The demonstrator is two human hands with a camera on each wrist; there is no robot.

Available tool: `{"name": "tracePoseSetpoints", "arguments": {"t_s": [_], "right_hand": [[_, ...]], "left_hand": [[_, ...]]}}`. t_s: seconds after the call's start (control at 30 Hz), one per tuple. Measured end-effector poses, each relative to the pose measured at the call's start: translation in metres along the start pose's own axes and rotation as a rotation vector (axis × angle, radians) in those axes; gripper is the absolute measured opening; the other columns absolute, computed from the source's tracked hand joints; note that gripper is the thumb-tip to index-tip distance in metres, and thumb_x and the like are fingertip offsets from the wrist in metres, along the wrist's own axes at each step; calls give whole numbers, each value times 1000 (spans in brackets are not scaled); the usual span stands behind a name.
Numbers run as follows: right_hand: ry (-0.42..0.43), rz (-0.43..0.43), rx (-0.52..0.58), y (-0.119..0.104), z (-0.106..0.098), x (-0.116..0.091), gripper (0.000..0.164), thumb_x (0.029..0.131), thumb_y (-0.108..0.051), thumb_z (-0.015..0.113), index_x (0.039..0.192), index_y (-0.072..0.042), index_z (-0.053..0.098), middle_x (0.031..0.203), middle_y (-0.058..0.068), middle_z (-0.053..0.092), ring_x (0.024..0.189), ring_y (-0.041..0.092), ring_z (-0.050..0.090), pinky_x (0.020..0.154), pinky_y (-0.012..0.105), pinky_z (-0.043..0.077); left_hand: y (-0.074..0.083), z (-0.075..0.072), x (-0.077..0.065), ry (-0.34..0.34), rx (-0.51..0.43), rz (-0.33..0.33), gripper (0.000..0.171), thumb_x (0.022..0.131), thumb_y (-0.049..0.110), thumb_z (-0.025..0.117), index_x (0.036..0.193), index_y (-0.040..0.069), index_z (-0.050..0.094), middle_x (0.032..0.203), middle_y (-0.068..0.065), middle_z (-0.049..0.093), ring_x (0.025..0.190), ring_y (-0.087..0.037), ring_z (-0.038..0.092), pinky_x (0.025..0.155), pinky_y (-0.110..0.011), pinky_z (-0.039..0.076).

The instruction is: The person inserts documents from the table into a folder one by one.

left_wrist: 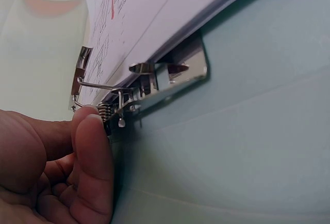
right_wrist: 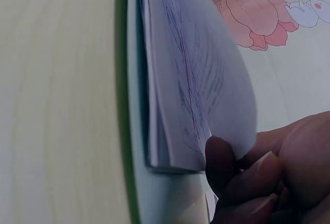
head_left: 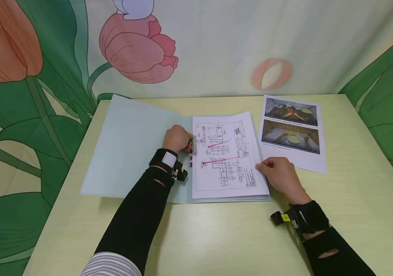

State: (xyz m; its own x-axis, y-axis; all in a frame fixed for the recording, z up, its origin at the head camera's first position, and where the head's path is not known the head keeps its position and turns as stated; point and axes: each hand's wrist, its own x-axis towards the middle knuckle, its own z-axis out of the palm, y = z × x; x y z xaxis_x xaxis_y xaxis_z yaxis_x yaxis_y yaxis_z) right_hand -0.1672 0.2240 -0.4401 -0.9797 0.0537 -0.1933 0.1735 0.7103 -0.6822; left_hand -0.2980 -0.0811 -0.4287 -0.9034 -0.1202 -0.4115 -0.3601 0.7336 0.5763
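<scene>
A light blue folder [head_left: 130, 149] lies open with a stack of drawing sheets [head_left: 231, 172] on its right half. A sprung metal clip [left_wrist: 193, 64] sits at the fold, along the left edge of the stack. My left hand [head_left: 176, 138] pinches the clip beside its coiled spring, thumb and forefinger together in the left wrist view. At the stack's right edge, my right hand [head_left: 280, 174] pinches the printed sheets between thumb and fingers. Their edge bows upward in the right wrist view. Red lines cross the top drawing.
A white page with two colour photos [head_left: 291, 161] lies to the right of the folder, near the back of the pale wooden table [head_left: 362, 184]. Behind the table hangs a flower-patterned cloth [head_left: 217, 46]. Each wrist wears a black strap with a small camera.
</scene>
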Motion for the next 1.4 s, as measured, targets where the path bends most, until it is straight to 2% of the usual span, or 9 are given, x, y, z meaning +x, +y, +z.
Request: {"name": "tracePoseSetpoints", "arguments": {"t_s": [0.37, 0.5, 0.67, 0.8, 0.9, 1.0, 1.1, 1.2, 1.4], "right_hand": [[11, -23, -41, 1, -3, -1, 34, 105, -31, 67, 101, 2, 77, 85, 13, 71, 75, 26, 58, 63, 33, 39], [72, -18, -80, 5, -12, -1, 38, 105, -35, 66, 99, 0, 77, 82, 11, 69, 72, 26, 56, 61, 33, 38], [171, -76, -120, 16, -30, 5, 30, 106, -27, 64, 96, -1, 76, 77, 9, 68, 68, 24, 56, 61, 34, 38], [196, -89, -164, 28, -44, 12, 33, 107, -26, 61, 113, 3, 74, 87, 19, 73, 74, 31, 63, 64, 38, 43], [118, -52, -233, 36, -51, 17, 51, 108, -32, 59, 138, 9, 60, 115, 31, 72, 100, 48, 68, 80, 54, 53], [15, -7, -336, 42, -52, 22, 70, 108, -37, 56, 152, 14, 41, 140, 39, 58, 126, 60, 56, 100, 68, 47], [-18, 12, -406, 46, -54, 24, 73, 108, -39, 55, 153, 16, 37, 148, 41, 48, 132, 64, 48, 104, 72, 43], [3, 20, -413, 49, -58, 26, 70, 108, -40, 54, 151, 15, 43, 146, 41, 50, 130, 64, 50, 101, 72, 44], [110, 126, -347, 60, -80, 31, 67, 106, -44, 54, 139, 15, 55, 135, 43, 56, 120, 63, 54, 85, 68, 49]], "left_hand": [[0, 0, -1, 3, 15, 12, 28, 109, 24, 62, 108, -1, 75, 72, -7, 73, 57, -14, 69, 55, -26, 45], [1, 1, -1, -2, 8, 17, 28, 109, 24, 62, 109, -1, 74, 74, -8, 74, 57, -14, 70, 55, -26, 46], [0, 0, -2, -5, 6, 19, 27, 109, 23, 61, 109, -1, 74, 74, -8, 74, 56, -14, 70, 54, -25, 47], [-1, 1, -1, 4, -5, 28, 26, 109, 23, 62, 108, 0, 72, 76, -8, 74, 56, -14, 70, 54, -25, 50], [-1, 2, -1, 7, -9, 32, 25, 109, 23, 61, 108, 0, 71, 77, -8, 74, 57, -13, 71, 54, -25, 50], [-2, 1, -1, 9, -4, 34, 25, 109, 23, 61, 107, 0, 72, 77, -9, 74, 58, -14, 71, 56, -25, 50], [-2, 1, -1, 7, 6, 37, 26, 109, 24, 60, 107, 0, 72, 77, -9, 75, 60, -14, 72, 57, -26, 49], [-2, 0, -2, 5, 7, 31, 27, 110, 24, 60, 109, 0, 72, 77, -8, 74, 61, -15, 72, 58, -27, 49], [-1, -1, -3, -7, -3, 19, 26, 110, 23, 59, 111, 0, 71, 80, -9, 74, 62, -15, 72, 58, -27, 49]]}}
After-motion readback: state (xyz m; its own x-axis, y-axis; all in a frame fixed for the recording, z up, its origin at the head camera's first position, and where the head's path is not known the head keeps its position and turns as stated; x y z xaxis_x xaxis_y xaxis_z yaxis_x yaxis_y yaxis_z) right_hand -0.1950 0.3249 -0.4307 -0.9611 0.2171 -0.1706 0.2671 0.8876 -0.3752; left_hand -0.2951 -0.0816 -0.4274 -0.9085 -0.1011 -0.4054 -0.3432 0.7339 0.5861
